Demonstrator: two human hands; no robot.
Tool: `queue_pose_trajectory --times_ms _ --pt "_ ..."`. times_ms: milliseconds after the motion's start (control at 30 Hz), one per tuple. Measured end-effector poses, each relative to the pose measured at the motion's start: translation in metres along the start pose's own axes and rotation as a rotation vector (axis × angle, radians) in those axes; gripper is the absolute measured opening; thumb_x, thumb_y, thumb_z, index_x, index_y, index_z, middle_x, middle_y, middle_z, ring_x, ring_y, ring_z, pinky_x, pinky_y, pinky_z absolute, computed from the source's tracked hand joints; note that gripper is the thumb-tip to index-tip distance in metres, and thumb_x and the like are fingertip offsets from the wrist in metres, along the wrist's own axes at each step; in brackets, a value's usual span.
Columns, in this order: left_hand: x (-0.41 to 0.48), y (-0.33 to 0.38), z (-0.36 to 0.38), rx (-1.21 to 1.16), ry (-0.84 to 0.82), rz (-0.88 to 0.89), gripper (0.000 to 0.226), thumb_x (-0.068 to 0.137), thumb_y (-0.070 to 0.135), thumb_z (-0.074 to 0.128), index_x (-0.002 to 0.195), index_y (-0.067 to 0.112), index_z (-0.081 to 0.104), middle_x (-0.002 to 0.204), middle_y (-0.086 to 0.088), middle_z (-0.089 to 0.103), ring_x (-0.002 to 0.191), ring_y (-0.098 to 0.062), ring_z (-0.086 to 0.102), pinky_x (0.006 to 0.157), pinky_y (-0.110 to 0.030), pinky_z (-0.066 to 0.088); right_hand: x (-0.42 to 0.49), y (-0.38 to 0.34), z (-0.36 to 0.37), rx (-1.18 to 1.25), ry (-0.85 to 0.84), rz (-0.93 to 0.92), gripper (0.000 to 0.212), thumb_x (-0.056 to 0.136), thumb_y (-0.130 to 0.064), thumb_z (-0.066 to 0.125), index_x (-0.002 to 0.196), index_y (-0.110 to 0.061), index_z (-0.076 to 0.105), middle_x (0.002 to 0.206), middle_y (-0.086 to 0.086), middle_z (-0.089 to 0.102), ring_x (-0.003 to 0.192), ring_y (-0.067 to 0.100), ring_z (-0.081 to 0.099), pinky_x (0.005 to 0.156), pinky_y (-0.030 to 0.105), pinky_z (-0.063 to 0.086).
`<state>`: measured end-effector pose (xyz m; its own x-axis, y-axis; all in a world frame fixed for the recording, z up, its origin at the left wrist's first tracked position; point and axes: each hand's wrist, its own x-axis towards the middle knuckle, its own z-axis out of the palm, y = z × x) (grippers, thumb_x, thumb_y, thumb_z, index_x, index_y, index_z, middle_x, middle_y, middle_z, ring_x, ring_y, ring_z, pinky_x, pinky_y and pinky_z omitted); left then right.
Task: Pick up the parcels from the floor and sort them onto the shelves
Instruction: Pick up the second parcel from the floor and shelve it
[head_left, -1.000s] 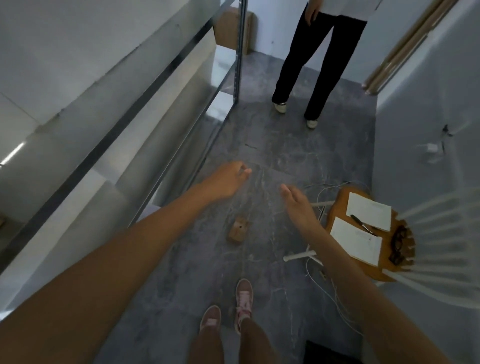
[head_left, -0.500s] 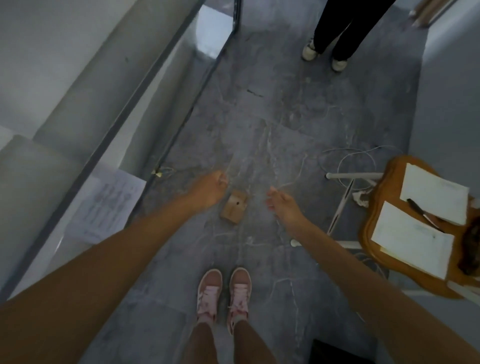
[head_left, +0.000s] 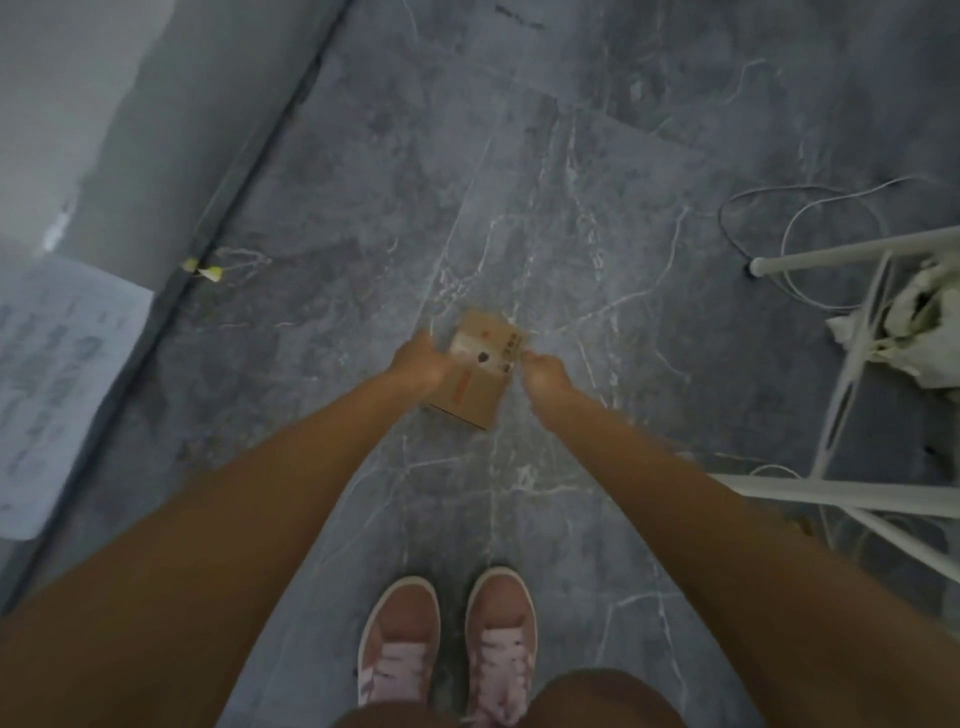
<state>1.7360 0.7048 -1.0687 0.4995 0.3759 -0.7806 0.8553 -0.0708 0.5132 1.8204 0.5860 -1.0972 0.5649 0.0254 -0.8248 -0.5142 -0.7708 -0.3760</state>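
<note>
Floor (head_left: 597, 156) is hard tile, with chair legs (head_left: 831, 488) and loose cable (head_left: 753, 193) just right of the work spot — snag risk on the turn to the shelves (head_left: 104, 130). Parcel (head_left: 475, 387) sits low ahead of the shoes (head_left: 400, 639), tilted, left hand (head_left: 421, 358) and right hand (head_left: 540, 366) curled onto its opposite sides — shallow grip, could slip on the lift.

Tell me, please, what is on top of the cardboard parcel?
A pale label with dark marks lies on the cardboard parcel. The left hand and right hand grip its sides, covering those edges; the print is blurred.
</note>
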Motion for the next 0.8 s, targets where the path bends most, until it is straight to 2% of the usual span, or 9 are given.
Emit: queue_pose_trajectory --times_ms 67,133,300,433,500,600,667,733,800 --pt "0.018 -0.012 0.014 -0.022 -0.029 -0.077 0.056 0.093 0.033 0.052 0.140 0.008 0.036 0.138 -0.014 0.049 0.121 -0.032 0.051 0.099 -0.037 0.043 0.015 0.009 0.017 0.059 -0.042 0.067 0.054 0.098 -0.040 0.034 0.136 -0.003 0.042 0.121 0.017 0.052 0.109 0.032 0.051 0.094 0.038 0.043" --pt "0.026 -0.017 0.025 -0.105 -0.035 -0.133 0.041 0.097 0.022 0.044 0.131 0.001 0.047 0.131 -0.019 0.054 0.117 -0.034 0.054 0.100 -0.040 0.044 0.019 0.012 0.031 0.118 -0.067 0.088 0.050 0.098 -0.037 0.034 0.137 -0.007 0.042 0.135 0.017 0.050 0.121 0.035 0.049 0.104 0.048 0.040" --pt "-0.008 0.000 0.022 -0.192 0.040 -0.090 0.033 0.091 0.017 0.051 0.122 0.007 0.056 0.119 -0.013 0.062 0.108 -0.030 0.059 0.084 -0.030 0.046 -0.016 -0.002 0.018 0.127 0.017 -0.020 0.039 0.098 -0.032 0.036 0.129 -0.011 0.046 0.129 0.014 0.055 0.116 0.033 0.053 0.098 0.045 0.045" --pt "-0.074 0.043 0.001 -0.341 0.104 -0.062 0.028 0.087 -0.001 0.047 0.109 0.003 0.064 0.110 -0.018 0.065 0.106 -0.035 0.061 0.092 -0.040 0.050 -0.081 -0.036 -0.022 0.107 0.115 -0.217 0.035 0.097 -0.023 0.037 0.127 -0.009 0.051 0.123 0.017 0.060 0.110 0.032 0.057 0.094 0.041 0.048" --pt "-0.112 0.073 -0.019 -0.371 0.125 -0.040 0.027 0.087 -0.002 0.046 0.106 0.002 0.065 0.103 -0.016 0.066 0.105 -0.035 0.062 0.092 -0.041 0.050 -0.126 -0.059 -0.047 0.110 0.149 -0.299 0.035 0.097 -0.022 0.039 0.128 -0.009 0.051 0.120 0.018 0.061 0.107 0.032 0.059 0.092 0.043 0.049" --pt "-0.175 0.123 -0.062 -0.386 0.166 0.026 0.033 0.090 0.001 0.042 0.111 0.005 0.066 0.110 -0.018 0.067 0.104 -0.034 0.063 0.093 -0.044 0.051 -0.201 -0.098 -0.089 0.173 0.181 -0.346 0.035 0.097 -0.023 0.041 0.129 -0.013 0.050 0.117 0.018 0.063 0.104 0.030 0.061 0.089 0.043 0.052" --pt "-0.220 0.161 -0.098 -0.433 0.202 0.060 0.037 0.090 -0.001 0.039 0.116 0.006 0.064 0.115 -0.015 0.066 0.107 -0.033 0.061 0.092 -0.036 0.052 -0.257 -0.126 -0.116 0.251 0.175 -0.379 0.034 0.097 -0.024 0.043 0.128 -0.014 0.051 0.115 0.016 0.064 0.100 0.027 0.062 0.085 0.038 0.053" --pt "-0.270 0.200 -0.138 -0.472 0.261 0.114 0.033 0.090 0.000 0.043 0.116 0.003 0.063 0.114 -0.012 0.064 0.110 -0.032 0.059 0.080 -0.020 0.051 -0.316 -0.155 -0.143 0.325 0.167 -0.426 0.034 0.097 -0.024 0.044 0.129 -0.016 0.052 0.112 0.013 0.065 0.092 0.021 0.062 0.077 0.032 0.052" --pt "-0.320 0.236 -0.178 -0.448 0.307 0.201 0.027 0.092 0.005 0.048 0.113 0.001 0.064 0.114 -0.017 0.065 0.108 -0.030 0.059 0.080 -0.024 0.047 -0.374 -0.184 -0.170 0.365 0.154 -0.486 0.036 0.097 -0.026 0.044 0.131 -0.017 0.052 0.109 0.010 0.066 0.087 0.016 0.062 0.073 0.028 0.052"
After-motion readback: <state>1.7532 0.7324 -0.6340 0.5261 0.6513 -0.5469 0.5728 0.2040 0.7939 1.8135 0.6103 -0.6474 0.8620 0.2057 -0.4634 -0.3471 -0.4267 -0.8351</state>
